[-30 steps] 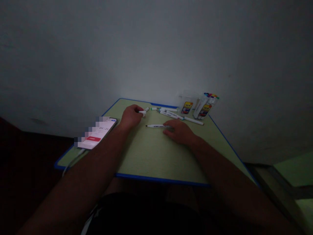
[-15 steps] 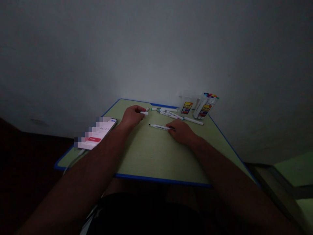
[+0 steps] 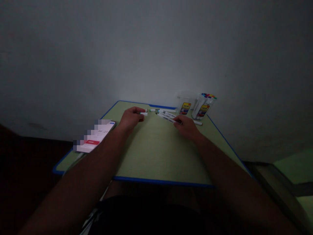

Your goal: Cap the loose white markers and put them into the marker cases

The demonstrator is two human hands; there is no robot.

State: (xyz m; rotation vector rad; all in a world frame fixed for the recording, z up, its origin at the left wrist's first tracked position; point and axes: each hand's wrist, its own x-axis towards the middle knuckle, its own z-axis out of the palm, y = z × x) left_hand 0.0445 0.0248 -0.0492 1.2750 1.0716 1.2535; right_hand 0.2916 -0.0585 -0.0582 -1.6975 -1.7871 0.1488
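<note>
My left hand [image 3: 130, 117] rests on the green table [image 3: 156, 153] with its fingers closed on a small white marker cap [image 3: 144, 113]. My right hand [image 3: 187, 126] grips the rear end of an uncapped white marker [image 3: 167, 118], whose dark tip points left toward the loose markers [image 3: 164, 111] lying at the back of the table. The held marker lies low over the tabletop, close to those loose markers. The scene is dim.
A phone [image 3: 94, 140] with a lit screen and a cable lies at the table's left edge. Two clear marker packs [image 3: 204, 106] stand at the back right against the wall. Another green surface [image 3: 293, 166] shows at far right.
My right hand has carried the uncapped marker away from me and to the right, up to the loose markers. My left hand has stayed put with the cap.
</note>
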